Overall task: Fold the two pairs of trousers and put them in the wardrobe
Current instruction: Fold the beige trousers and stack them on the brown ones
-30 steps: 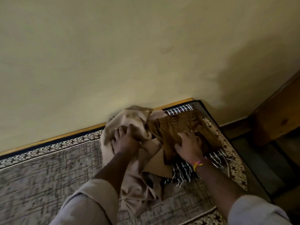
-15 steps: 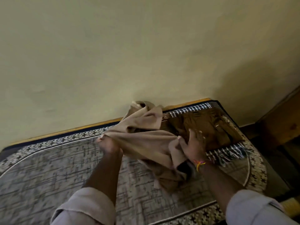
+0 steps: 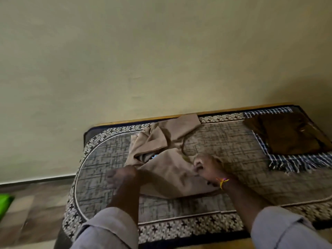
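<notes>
The beige trousers (image 3: 167, 169) lie crumpled in the middle of the patterned bed cover (image 3: 233, 146). My left hand (image 3: 122, 177) grips their near left edge. On the near right edge my right hand (image 3: 208, 168), with a coloured thread on the wrist, is closed on the cloth. The brown trousers (image 3: 287, 135) lie flat at the far right of the bed, on a blue-and-white checked cloth (image 3: 296, 163) with a fringe. Neither hand touches the brown pair.
A plain yellowish wall (image 3: 143, 60) rises right behind the bed. Tiled floor (image 3: 32, 203) shows at the left, with a green object (image 3: 4, 203) at the frame's left edge. The bed's wooden edge runs along the wall.
Both hands have pulled the beige trousers off the brown pair and leftward to the middle of the bed. The brown trousers stayed on the checked cloth. The view swung left.
</notes>
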